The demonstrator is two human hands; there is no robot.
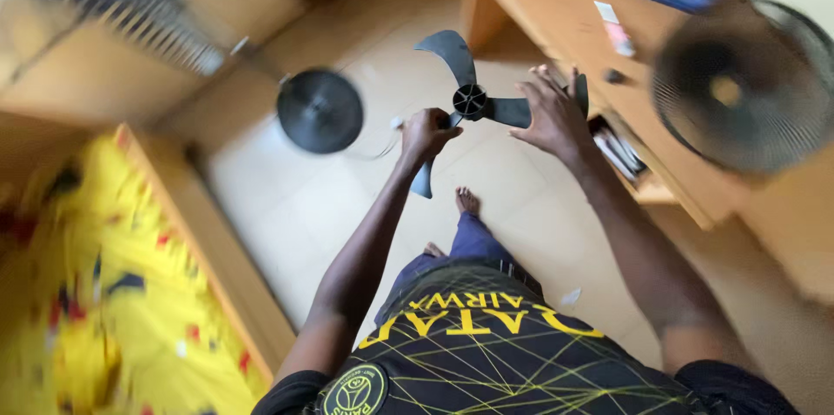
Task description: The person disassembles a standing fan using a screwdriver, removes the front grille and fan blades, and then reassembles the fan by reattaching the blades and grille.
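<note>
**Fan blade held up between two hands**

The person stands barefoot on the pale tiled floor (287,206), both arms stretched out in front. Between the hands hangs a dark three-winged fan blade (470,102), lifted clear of the floor and in front of the wooden desk (565,15). The left hand (426,135) is curled shut around the lower wing, close under the hub; that wing pokes out below the fist, pointing down toward the bare foot. The right hand (549,115) lies spread against the wing that points right, fingers apart and pressed on it, palm flat rather than clenched. The third wing rises free above the hub, touched by neither hand. So the hub sits just between the two hands, a little nearer the left fist.

Beyond the blade, on the floor, stands a round dark fan base (320,111), well apart from the hands. On the desk to the right rests a round wire fan guard (738,89), blurred. A second wire grille (122,6) shows at the upper left, also blurred. A yellow patterned bedspread (95,293) fills the lower left.
</note>
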